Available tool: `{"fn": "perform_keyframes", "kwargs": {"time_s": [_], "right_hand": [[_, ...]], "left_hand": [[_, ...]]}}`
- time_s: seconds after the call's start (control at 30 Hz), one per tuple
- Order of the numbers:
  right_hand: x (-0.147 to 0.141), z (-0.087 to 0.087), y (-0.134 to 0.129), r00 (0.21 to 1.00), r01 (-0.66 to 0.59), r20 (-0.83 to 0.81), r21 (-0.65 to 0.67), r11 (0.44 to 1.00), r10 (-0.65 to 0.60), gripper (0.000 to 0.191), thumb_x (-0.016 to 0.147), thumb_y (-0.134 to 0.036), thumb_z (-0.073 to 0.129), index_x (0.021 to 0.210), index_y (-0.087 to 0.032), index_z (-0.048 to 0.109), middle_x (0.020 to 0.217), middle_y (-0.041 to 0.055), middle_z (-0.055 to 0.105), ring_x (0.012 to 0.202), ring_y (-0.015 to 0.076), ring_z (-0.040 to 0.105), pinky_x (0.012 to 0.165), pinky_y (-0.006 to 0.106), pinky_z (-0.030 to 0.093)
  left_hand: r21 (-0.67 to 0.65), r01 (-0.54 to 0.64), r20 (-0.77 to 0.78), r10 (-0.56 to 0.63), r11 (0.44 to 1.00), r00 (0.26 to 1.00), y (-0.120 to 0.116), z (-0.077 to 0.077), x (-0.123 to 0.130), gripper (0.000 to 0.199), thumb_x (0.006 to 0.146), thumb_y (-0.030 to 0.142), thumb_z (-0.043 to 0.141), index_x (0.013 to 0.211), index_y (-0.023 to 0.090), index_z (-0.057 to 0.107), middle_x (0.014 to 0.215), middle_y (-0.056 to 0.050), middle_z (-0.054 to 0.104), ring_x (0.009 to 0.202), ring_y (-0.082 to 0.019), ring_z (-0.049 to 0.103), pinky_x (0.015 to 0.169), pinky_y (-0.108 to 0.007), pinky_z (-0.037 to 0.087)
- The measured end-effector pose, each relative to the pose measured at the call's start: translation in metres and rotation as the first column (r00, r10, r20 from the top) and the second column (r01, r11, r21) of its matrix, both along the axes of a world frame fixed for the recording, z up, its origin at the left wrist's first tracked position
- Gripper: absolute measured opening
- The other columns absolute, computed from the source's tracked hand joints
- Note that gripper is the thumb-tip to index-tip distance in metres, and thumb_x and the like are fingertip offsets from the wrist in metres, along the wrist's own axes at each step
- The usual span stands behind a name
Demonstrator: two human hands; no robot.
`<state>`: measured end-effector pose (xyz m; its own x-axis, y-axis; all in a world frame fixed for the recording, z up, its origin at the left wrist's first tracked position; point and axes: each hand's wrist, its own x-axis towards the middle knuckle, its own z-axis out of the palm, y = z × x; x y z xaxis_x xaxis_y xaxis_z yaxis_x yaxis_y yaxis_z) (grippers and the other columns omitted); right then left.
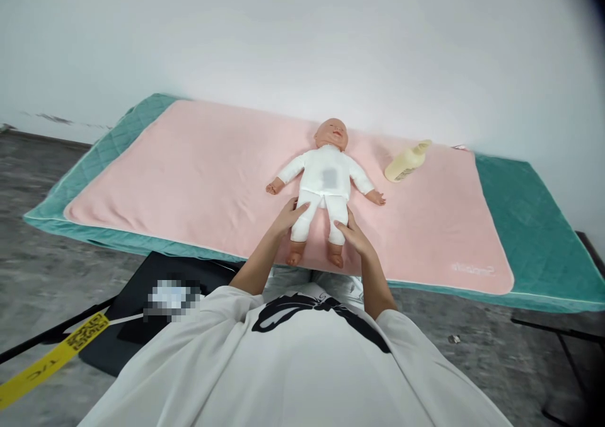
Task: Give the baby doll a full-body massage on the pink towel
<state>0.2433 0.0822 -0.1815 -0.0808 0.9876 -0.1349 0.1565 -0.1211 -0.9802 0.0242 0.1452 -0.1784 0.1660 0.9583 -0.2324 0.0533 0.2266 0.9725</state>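
Now the left hand point(286, 217) and right hand point(357, 235) each hold, fingers half curled, one leg of the white cloth baby doll point(314, 173), lying on the flat pink blanket point(212, 168), left of the yellow plastic bottle point(405, 164)

Cream bottle point(405, 164) on pink blanket point(212, 168), printing visible on its side. Blanket covers the middle of a green mattress point(513, 206); both ends exposed. White wall point(265, 36) behind, dark scuffs low at left. Grey floor point(42, 275): small scrap point(454, 339) at right. Yellow strip point(59, 357), lower left, carries a printed code.
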Motion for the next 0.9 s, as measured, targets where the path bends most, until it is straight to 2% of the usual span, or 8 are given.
{"fn": "perform_keyframes", "kwargs": {"time_s": [0.1, 0.2, 0.27, 0.4, 0.53, 0.63, 0.8, 0.9], "right_hand": [[0.002, 0.002, 0.002, 1.0, 0.011, -0.019, -0.053, 0.999, -0.012, 0.079, 0.084, -0.048, 0.063, 0.151, -0.029, 0.026, 0.161, 0.0007, 0.023, 0.148, 0.021, 0.024, 0.122, 0.039, 0.022], [0.009, 0.0, 0.008, 0.993, 0.103, -0.042, -0.159, 0.982, -0.111, 0.081, 0.083, -0.051, 0.061, 0.152, -0.025, 0.025, 0.153, 0.0068, 0.04, 0.139, 0.0249, 0.041, 0.115, 0.043, 0.036], [0.017, 0.0, 0.015, 0.982, 0.186, -0.009, -0.184, 0.965, -0.191, 0.086, 0.082, -0.053, 0.061, 0.153, -0.022, 0.022, 0.143, 0.0114, 0.051, 0.129, 0.0271, 0.052, 0.11, 0.046, 0.042], [0.036, 0.008, 0.041, 0.95, 0.311, 0.033, -0.037, 0.95, -0.31, 0.079, 0.08, -0.052, 0.063, 0.147, -0.024, 0.032, 0.127, 0.0103, 0.061, 0.121, 0.0258, 0.057, 0.106, 0.047, 0.045], [0.041, 0.026, 0.088, 0.908, 0.399, -0.154, 0.04, 0.916, -0.389, 0.06, 0.08, -0.048, 0.061, 0.134, -0.026, 0.046, 0.116, 0.0071, 0.067, 0.117, 0.0229, 0.06, 0.102, 0.045, 0.048], [0.035, 0.034, 0.136, 0.854, 0.48, -0.251, 0.037, 0.877, -0.457, 0.049, 0.079, -0.045, 0.059, 0.123, -0.025, 0.052, 0.123, 0.0068, 0.063, 0.116, 0.0197, 0.06, 0.102, 0.039, 0.048], [0.021, 0.039, 0.218, 0.782, 0.577, -0.289, -0.001, 0.817, -0.553, 0.043, 0.08, -0.04, 0.053, 0.119, -0.023, 0.053, 0.136, 0.0072, 0.055, 0.123, 0.0176, 0.055, 0.104, 0.036, 0.045], [0.014, 0.041, 0.256, 0.805, 0.554, -0.233, -0.033, 0.832, -0.545, 0.042, 0.082, -0.042, 0.051, 0.121, -0.025, 0.053, 0.142, 0.0051, 0.05, 0.127, 0.0178, 0.051, 0.108, 0.038, 0.042]], "left_hand": [[0.006, 0.015, -0.036, -0.015, 1.0, 0.999, 0.004, -0.003, -0.001, 0.06, 0.085, 0.04, 0.065, 0.134, 0.012, 0.044, 0.135, -0.018, 0.055, 0.12, -0.029, 0.057, 0.096, -0.038, 0.05], [-0.019, 0.056, -0.113, -0.058, 0.998, 0.992, 0.01, 0.003, -0.008, 0.071, 0.082, 0.041, 0.067, 0.139, 0.011, 0.038, 0.137, -0.02, 0.052, 0.122, -0.032, 0.055, 0.095, -0.043, 0.049], [0.007, 0.096, -0.21, -0.092, 0.995, 0.973, 0.016, 0.013, -0.015, 0.071, 0.078, 0.041, 0.07, 0.137, 0.012, 0.043, 0.138, -0.021, 0.051, 0.125, -0.035, 0.052, 0.1, -0.046, 0.046], [0.183, 0.104, -0.326, -0.04, 0.978, 0.945, 0.037, 0.046, -0.026, 0.058, 0.078, 0.044, 0.065, 0.128, 0.016, 0.054, 0.142, -0.016, 0.049, 0.136, -0.032, 0.042, 0.109, -0.045, 0.036], [0.209, 0.006, -0.147, 0.026, 0.978, 0.989, 0.075, 0.077, -0.018, 0.049, 0.081, 0.046, 0.059, 0.124, 0.021, 0.056, 0.135, -0.011, 0.057, 0.125, -0.027, 0.052, 0.103, -0.041, 0.042], [0.165, 0.01, -0.023, -0.006, 0.986, 1.0, 0.11, 0.088, 0.002, 0.046, 0.081, 0.042, 0.06, 0.124, 0.025, 0.056, 0.131, -0.008, 0.058, 0.12, -0.024, 0.055, 0.099, -0.038, 0.045], [0.104, -0.137, 0.035, 0.134, 0.985, 0.99, 0.165, 0.08, 0.037, 0.05, 0.078, 0.041, 0.065, 0.124, 0.025, 0.055, 0.127, -0.009, 0.061, 0.124, -0.026, 0.052, 0.096, -0.036, 0.046], [0.094, -0.178, 0.047, 0.174, 0.979, 0.984, 0.193, 0.072, 0.053, 0.059, 0.074, 0.042, 0.071, 0.127, 0.021, 0.054, 0.131, -0.013, 0.058, 0.127, -0.028, 0.05, 0.096, -0.035, 0.046]]}}
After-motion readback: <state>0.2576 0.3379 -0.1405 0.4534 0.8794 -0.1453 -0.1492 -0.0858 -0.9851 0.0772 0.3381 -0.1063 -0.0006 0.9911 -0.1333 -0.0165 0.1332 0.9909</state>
